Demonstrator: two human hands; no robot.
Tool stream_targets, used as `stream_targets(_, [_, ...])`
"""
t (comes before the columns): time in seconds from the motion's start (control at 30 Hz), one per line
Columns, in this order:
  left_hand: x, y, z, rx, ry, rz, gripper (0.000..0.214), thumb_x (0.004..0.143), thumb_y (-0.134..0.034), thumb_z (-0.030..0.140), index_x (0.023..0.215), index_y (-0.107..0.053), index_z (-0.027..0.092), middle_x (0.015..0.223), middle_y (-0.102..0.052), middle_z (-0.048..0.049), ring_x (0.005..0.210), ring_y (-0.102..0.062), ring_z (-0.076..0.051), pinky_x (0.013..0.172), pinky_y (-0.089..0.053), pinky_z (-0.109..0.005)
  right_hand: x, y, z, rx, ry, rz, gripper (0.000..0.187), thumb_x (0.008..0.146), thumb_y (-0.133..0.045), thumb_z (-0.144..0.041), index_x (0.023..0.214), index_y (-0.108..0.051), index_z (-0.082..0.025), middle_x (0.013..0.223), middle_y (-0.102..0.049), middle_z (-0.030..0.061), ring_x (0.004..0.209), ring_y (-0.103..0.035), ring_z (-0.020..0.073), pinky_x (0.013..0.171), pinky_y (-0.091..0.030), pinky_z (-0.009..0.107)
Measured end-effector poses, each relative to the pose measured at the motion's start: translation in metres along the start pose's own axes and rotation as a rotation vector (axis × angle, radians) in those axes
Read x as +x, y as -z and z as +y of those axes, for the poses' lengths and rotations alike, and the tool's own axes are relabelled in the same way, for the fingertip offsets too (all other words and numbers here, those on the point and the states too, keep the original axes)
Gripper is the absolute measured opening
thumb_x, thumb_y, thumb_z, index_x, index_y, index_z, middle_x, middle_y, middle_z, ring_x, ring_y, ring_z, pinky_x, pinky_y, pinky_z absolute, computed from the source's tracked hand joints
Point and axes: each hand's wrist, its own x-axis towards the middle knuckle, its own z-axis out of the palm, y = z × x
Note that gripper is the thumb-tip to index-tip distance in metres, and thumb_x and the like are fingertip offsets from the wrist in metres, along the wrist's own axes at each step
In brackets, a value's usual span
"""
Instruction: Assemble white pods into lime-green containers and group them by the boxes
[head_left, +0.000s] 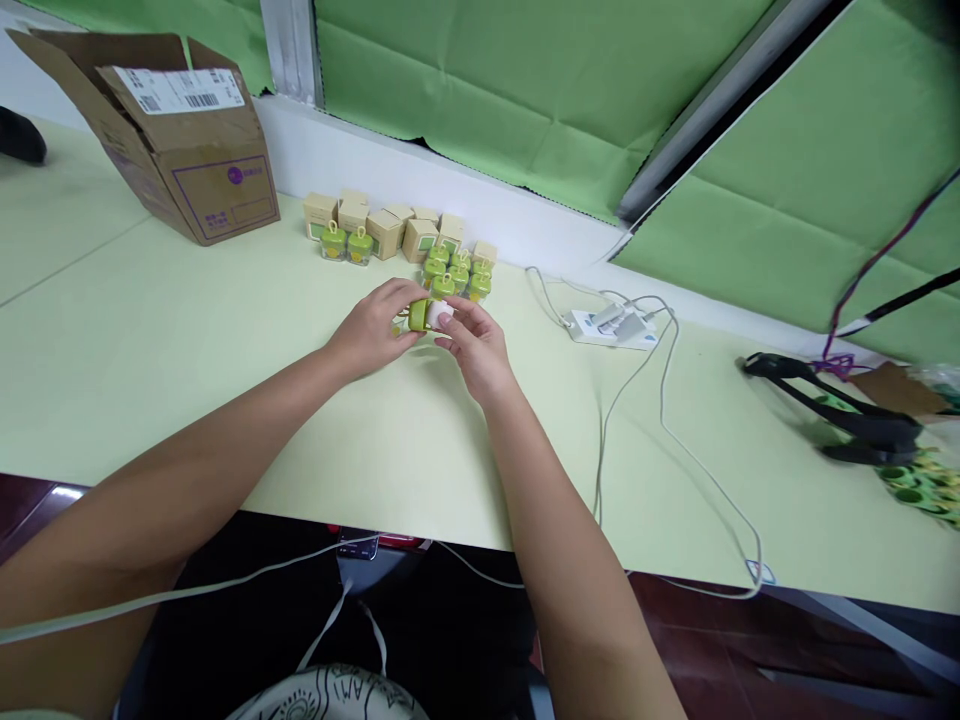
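Note:
Both my hands meet over the pale green table [150, 330] and hold one small green and white case [425, 314] between them. My left hand [373, 328] grips its left side with curled fingers. My right hand [472, 345] pinches its right, white end with thumb and fingers. Just behind the hands stands a cluster of several small green-lidded jars [456, 274]. A row of small tan cartons [390, 228] lines the wall behind them, with two more green jars [346, 243] in front of its left end.
An open cardboard box [184, 140] stands at the back left. A white power strip [611, 328] with cables trailing over the front edge lies to the right. Black straps and green items [862, 425] lie at the far right. Green cloth covers the wall.

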Motion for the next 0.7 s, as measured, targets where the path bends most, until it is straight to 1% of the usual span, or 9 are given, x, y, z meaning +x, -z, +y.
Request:
stream_targets(0.17, [0.0005, -0.0006, -0.0012, 0.012, -0.019, -0.002, 0.042, 0.087, -0.07, 0.014, 0.128, -0.071, 0.023, 0.13, -0.073, -0.0073, 0.121, -0.07, -0.024, 0.106, -0.057, -0.037, 0.001, -0.0012, 0.0025, -0.006, 0.038, -0.007, 0.055, 0.068, -0.097, -0.058, 0.111, -0.075, -0.031, 0.111, -0.08, -0.0002, 0.102, -0.074, 0.0181, 0.085, -0.062, 0.033])
stream_targets(0.3, [0.001, -0.0004, -0.0022, 0.032, -0.015, -0.003, 0.041, 0.087, -0.071, 0.014, 0.127, -0.071, 0.024, 0.131, -0.073, -0.007, 0.122, -0.07, -0.024, 0.107, -0.057, -0.038, 0.001, -0.0031, 0.0028, -0.005, 0.084, 0.004, 0.054, 0.068, -0.097, -0.057, 0.11, -0.077, -0.029, 0.107, -0.082, 0.0005, 0.099, -0.073, 0.0178, 0.087, -0.063, 0.033])
stream_targets(0.43, [0.0004, 0.0006, -0.0019, 0.043, -0.012, -0.007, 0.044, 0.087, -0.071, 0.012, 0.129, -0.072, 0.024, 0.13, -0.072, -0.0069, 0.12, -0.07, -0.024, 0.105, -0.057, -0.037, 0.0007, -0.0048, 0.0023, -0.02, 0.126, 0.003, 0.053, 0.069, -0.097, -0.057, 0.108, -0.078, -0.028, 0.108, -0.083, 0.0017, 0.098, -0.075, 0.0187, 0.09, -0.065, 0.036])
stream_targets(0.53, [-0.0004, 0.0011, -0.002, 0.045, -0.032, -0.002, 0.046, 0.086, -0.07, 0.011, 0.13, -0.072, 0.024, 0.129, -0.073, -0.0068, 0.118, -0.07, -0.023, 0.102, -0.058, -0.035, 0.0, -0.0054, 0.0014, -0.05, 0.157, -0.009, 0.052, 0.069, -0.097, -0.059, 0.107, -0.078, -0.028, 0.11, -0.084, 0.0026, 0.102, -0.076, 0.0208, 0.096, -0.066, 0.04])
stream_targets(0.7, [-0.0026, -0.0002, -0.0043, 0.037, -0.058, -0.005, 0.043, 0.089, -0.069, 0.013, 0.131, -0.072, 0.024, 0.128, -0.073, -0.0068, 0.117, -0.071, -0.023, 0.101, -0.059, -0.035, -0.0005, -0.0049, 0.003, -0.093, 0.151, -0.019, 0.055, 0.068, -0.097, -0.061, 0.11, -0.081, -0.027, 0.111, -0.085, 0.0043, 0.101, -0.078, 0.0229, 0.102, -0.066, 0.045])
